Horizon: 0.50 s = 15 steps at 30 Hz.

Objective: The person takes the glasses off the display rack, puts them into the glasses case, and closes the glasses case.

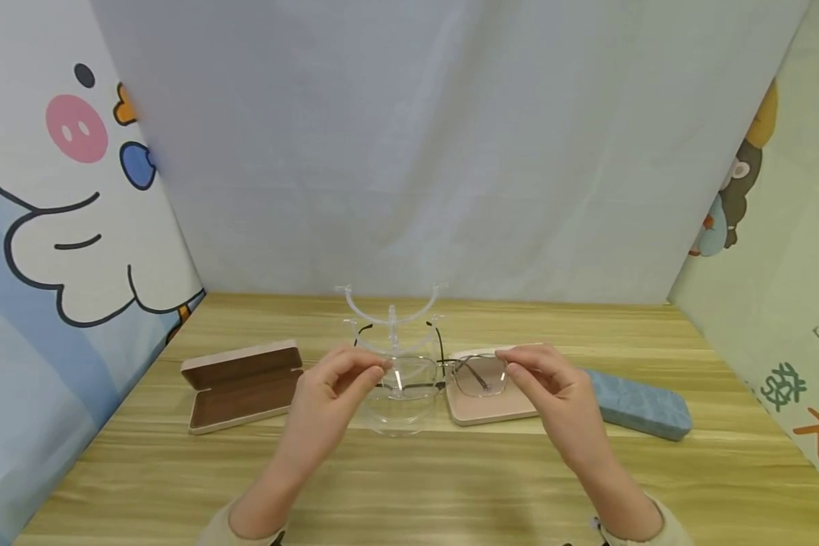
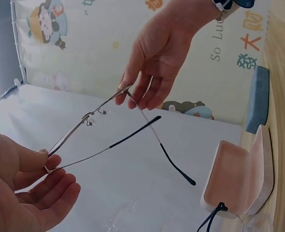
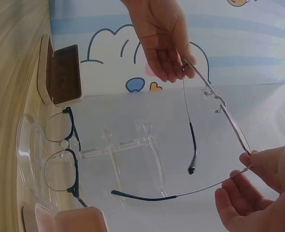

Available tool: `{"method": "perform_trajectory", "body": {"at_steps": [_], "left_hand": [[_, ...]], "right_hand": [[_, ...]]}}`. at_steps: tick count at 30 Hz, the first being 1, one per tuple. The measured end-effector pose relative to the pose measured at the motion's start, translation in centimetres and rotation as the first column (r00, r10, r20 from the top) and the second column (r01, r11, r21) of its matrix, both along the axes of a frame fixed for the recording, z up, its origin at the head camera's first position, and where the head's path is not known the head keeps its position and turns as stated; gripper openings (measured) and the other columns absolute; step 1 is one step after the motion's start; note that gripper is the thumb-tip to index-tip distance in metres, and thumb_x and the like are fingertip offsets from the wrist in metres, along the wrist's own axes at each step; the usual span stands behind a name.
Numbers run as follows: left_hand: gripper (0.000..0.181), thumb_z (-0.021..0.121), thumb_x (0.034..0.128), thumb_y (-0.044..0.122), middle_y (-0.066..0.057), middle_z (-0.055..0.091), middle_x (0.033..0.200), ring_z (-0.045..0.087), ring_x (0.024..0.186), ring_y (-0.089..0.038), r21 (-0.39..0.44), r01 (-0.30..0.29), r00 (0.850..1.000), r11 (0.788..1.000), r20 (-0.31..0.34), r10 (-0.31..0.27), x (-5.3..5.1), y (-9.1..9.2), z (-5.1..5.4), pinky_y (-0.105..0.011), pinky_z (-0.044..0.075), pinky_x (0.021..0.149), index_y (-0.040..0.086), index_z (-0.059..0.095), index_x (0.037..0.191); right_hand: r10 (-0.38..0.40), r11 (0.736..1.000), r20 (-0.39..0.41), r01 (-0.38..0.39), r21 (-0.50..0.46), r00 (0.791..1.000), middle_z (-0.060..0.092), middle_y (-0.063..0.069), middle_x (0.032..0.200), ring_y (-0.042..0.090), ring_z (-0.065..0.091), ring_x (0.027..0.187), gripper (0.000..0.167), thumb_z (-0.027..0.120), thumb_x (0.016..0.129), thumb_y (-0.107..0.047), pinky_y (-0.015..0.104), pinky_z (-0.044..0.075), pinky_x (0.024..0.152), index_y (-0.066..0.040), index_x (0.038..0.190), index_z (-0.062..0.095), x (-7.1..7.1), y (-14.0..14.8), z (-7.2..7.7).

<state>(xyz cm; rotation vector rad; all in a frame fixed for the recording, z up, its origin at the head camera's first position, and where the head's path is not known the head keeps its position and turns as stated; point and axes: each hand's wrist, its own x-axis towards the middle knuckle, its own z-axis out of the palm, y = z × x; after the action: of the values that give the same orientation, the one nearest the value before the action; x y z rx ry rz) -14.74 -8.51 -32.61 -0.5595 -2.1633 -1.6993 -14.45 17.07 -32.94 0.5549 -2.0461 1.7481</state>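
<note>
Both hands hold a pair of thin metal-rimmed glasses up in front of a clear display stand. The left hand pinches one outer end of the frame, and the right hand pinches the other. In the left wrist view the glasses have their arms unfolded, dark tips pointing away from the hands; the left hand and right hand grip the two hinge corners. Dark-browed glasses rest low on the stand in the right wrist view.
An open case with brown lining lies left on the wooden table. Right of the stand is a pink case, open in the left wrist view, with a blue case beside it. A pale cloth hangs behind.
</note>
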Motion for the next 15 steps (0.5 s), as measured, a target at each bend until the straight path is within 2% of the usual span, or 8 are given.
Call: {"method": "perform_trajectory", "body": {"at_steps": [6, 9, 15], "left_hand": [[0.01, 0.062, 0.0849, 0.008, -0.006, 0.064, 0.095, 0.06, 0.087, -0.009, 0.044, 0.07, 0.992, 0.997, 0.103, -0.074, -0.4, 0.4, -0.7, -0.022, 0.051, 0.078, 0.004, 0.066, 0.092], [0.01, 0.061, 0.0853, 0.008, -0.008, 0.064, 0.096, 0.06, 0.088, -0.01, 0.065, 0.086, 0.985, 0.994, 0.142, -0.094, -0.6, 0.7, -1.1, -0.022, 0.05, 0.08, 0.004, 0.066, 0.093], [0.01, 0.061, 0.0852, 0.008, -0.006, 0.064, 0.095, 0.059, 0.088, -0.009, 0.021, 0.06, 0.976, 0.998, 0.207, -0.063, -0.9, 1.5, -1.9, -0.023, 0.048, 0.083, 0.004, 0.066, 0.093]], "right_hand": [[0.036, 0.998, -0.007, -0.037, -0.05, 0.999, 0.063, 0.001, 0.098, 0.008, 0.059, 0.089, 0.02, 0.055, 0.088, 0.001, 0.017, 0.049, 0.077, 0.007, 0.105, 0.063, 0.1, 0.2, -0.2], [0.046, 0.996, 0.006, -0.045, -0.074, 0.999, 0.063, 0.002, 0.098, 0.009, 0.061, 0.089, 0.02, 0.055, 0.088, 0.0, 0.018, 0.05, 0.078, 0.01, 0.105, 0.062, 0.1, 0.4, -0.2], [0.008, 0.996, 0.112, 0.001, -0.086, 0.994, 0.063, 0.0, 0.098, 0.01, 0.063, 0.087, 0.023, 0.056, 0.089, -0.005, 0.021, 0.051, 0.078, 0.01, 0.106, 0.061, 0.0, 0.9, -0.5]]}}
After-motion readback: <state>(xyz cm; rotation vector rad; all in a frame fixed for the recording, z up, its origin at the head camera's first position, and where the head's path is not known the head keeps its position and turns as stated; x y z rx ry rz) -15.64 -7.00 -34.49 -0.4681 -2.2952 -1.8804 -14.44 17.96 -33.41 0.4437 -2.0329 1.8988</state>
